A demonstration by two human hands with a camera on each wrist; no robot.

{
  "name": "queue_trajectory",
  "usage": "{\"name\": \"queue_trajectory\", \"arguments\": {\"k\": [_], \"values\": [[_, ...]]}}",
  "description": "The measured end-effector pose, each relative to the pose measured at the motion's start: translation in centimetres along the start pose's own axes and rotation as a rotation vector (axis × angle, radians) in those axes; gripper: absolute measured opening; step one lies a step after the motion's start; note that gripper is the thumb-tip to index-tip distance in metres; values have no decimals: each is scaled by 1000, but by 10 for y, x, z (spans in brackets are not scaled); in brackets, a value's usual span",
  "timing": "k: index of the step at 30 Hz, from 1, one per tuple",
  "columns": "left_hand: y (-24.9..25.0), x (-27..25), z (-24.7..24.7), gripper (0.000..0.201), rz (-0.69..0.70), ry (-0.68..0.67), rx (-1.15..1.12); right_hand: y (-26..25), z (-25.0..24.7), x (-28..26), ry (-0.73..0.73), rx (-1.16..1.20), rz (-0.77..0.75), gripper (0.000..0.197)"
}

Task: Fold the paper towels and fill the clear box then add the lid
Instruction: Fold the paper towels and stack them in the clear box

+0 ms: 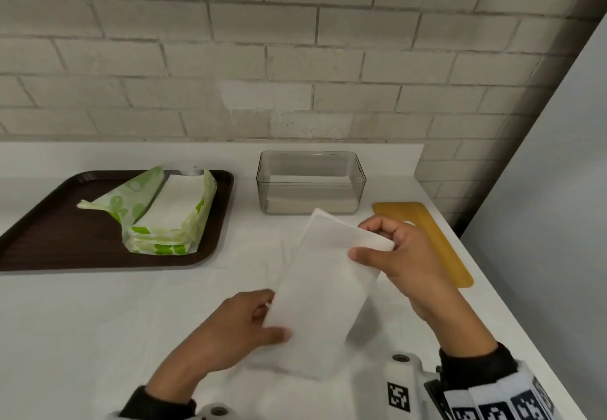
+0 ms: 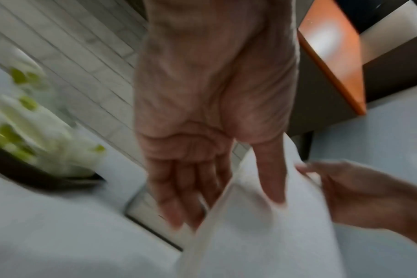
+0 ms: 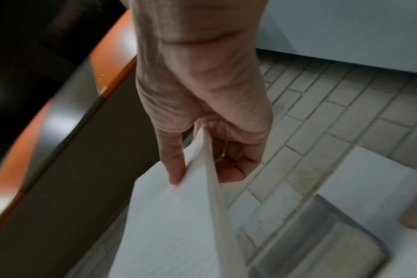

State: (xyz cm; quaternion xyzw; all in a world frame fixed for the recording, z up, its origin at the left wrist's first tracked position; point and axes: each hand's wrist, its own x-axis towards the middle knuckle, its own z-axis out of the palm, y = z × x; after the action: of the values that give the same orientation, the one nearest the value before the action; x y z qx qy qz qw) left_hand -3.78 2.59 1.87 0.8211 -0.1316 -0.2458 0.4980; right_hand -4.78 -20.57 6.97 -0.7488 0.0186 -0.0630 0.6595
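Both hands (image 1: 243,321) pinch paper towel (image 1: 323,288) edges – aloft

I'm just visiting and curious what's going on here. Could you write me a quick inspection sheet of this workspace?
Surface: white counter, against a brick wall.
Job's things: folded paper towel held above the counter; clear box, lid off, towels lying in its bottom; yellow lid flat on the counter to its right.
Clutter: brown tray carrying an opened green towel pack.
Grips: left hand pinches the towel's near edge; right hand pinches its far corner.
Cables: nothing seen.
Surroundings: grey panel at the right.
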Motion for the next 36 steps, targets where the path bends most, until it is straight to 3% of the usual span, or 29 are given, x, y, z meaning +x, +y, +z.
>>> {"name": "queue_trajectory", "arguments": {"k": [3,6,8,12,16,20,23,27,31,33,36], "values": [[23,7,19,26,163,175,-247,-11,16,0,-14,90,-90,25],[31,16,36,20,223,438,-400,3,35,-4,82,234,-55,29],[31,20,41,22,252,541,-434,19,49,-11,78,151,-10,30],[40,19,43,32,371,676,-373,23,58,-16,133,-17,-94,31],[51,12,48,46,433,693,-403,20,56,-16,238,58,-171,31],[38,21,58,53,272,525,-364,46,63,-17,166,-53,-10,36],[31,27,65,46,197,458,-345,56,66,-15,119,-64,82,35],[33,28,61,29,233,564,-320,52,64,-12,137,-71,22,36],[25,28,39,19,200,724,-272,52,50,8,-196,-368,137,42],[20,26,27,20,150,741,-309,61,33,34,-175,-531,169,40],[11,24,17,22,78,711,-417,83,-2,78,-42,-774,313,62]]}}
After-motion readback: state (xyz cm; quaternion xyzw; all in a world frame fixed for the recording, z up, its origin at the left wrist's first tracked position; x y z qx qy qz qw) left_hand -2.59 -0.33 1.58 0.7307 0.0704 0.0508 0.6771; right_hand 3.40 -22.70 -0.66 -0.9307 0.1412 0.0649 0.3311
